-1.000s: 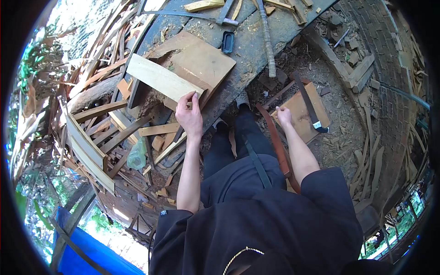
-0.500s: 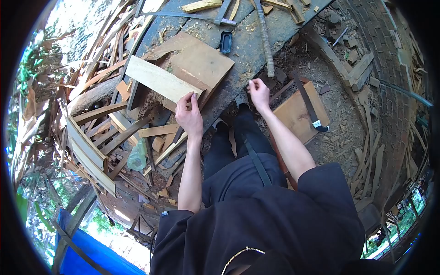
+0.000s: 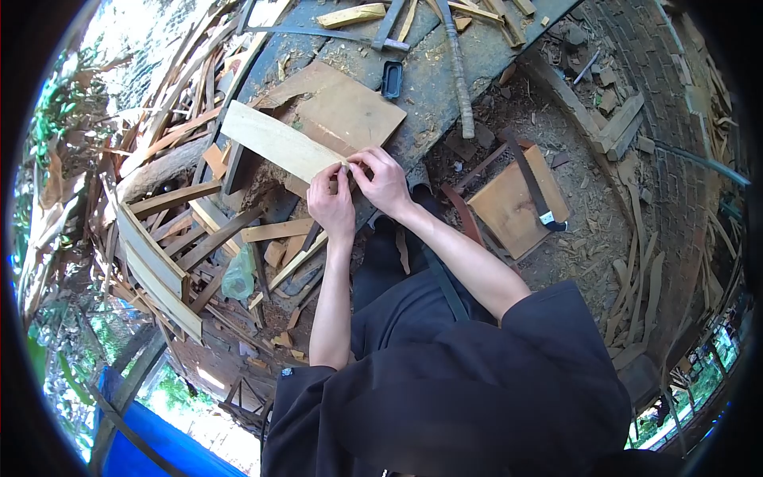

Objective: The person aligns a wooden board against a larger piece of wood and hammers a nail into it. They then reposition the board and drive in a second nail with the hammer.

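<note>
Both hands meet at the near end of a pale wooden board [image 3: 274,141], which lies tilted over a wide brown board [image 3: 354,111]. My left hand [image 3: 331,199] has its fingers closed at the board's end corner. Right beside it, my right hand [image 3: 381,179] is pinched, its fingertips touching those of my left hand. Whatever lies between the fingertips is too small to make out.
A dark workbench [image 3: 429,79] carries a small black tray [image 3: 392,79], a hammer [image 3: 389,40] and a wrapped rod [image 3: 462,99]. On the ground at right, a saw [image 3: 528,179] rests over a brown panel [image 3: 513,211]. Scrap wood [image 3: 211,238] is piled at left.
My right hand has moved left from beyond the bench edge to meet my left hand at the board's end. The pale board has shifted very slightly.
</note>
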`<state>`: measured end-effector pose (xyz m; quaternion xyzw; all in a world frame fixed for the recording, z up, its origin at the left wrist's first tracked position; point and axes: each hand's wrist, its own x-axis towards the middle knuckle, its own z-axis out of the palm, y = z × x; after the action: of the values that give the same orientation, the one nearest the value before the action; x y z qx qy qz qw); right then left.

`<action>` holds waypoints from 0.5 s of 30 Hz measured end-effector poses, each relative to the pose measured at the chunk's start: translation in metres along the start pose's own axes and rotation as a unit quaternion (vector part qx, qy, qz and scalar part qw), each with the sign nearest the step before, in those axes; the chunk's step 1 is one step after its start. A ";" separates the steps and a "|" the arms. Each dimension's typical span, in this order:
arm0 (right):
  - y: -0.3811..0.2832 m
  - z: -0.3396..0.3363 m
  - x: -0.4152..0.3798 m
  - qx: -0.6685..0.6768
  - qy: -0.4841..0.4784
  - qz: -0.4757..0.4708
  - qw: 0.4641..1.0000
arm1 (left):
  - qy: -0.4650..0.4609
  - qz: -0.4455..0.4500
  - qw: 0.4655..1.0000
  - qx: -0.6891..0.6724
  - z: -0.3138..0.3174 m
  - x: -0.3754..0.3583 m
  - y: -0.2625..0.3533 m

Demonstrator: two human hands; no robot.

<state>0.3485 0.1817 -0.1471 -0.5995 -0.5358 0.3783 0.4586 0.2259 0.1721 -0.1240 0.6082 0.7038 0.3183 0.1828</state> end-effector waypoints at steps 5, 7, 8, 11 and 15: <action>0.000 0.003 -0.002 -0.015 0.012 0.002 1.000 | -0.003 0.016 1.000 -0.001 0.000 0.001 -0.004; -0.001 0.000 -0.001 -0.027 -0.002 0.012 1.000 | -0.020 -0.008 0.999 -0.032 0.000 0.001 -0.005; -0.001 -0.001 -0.001 -0.021 -0.002 0.021 1.000 | -0.027 -0.013 0.998 -0.051 -0.001 0.001 -0.005; 0.001 0.000 -0.002 -0.010 -0.003 0.033 0.999 | -0.049 -0.001 0.998 -0.044 -0.001 0.002 -0.006; 0.001 -0.003 -0.002 -0.020 -0.023 0.048 0.998 | -0.043 0.011 0.997 -0.066 0.003 0.004 -0.009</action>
<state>0.3515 0.1792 -0.1476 -0.6248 -0.5246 0.4026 0.4153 0.2203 0.1758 -0.1314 0.6159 0.6660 0.3393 0.2491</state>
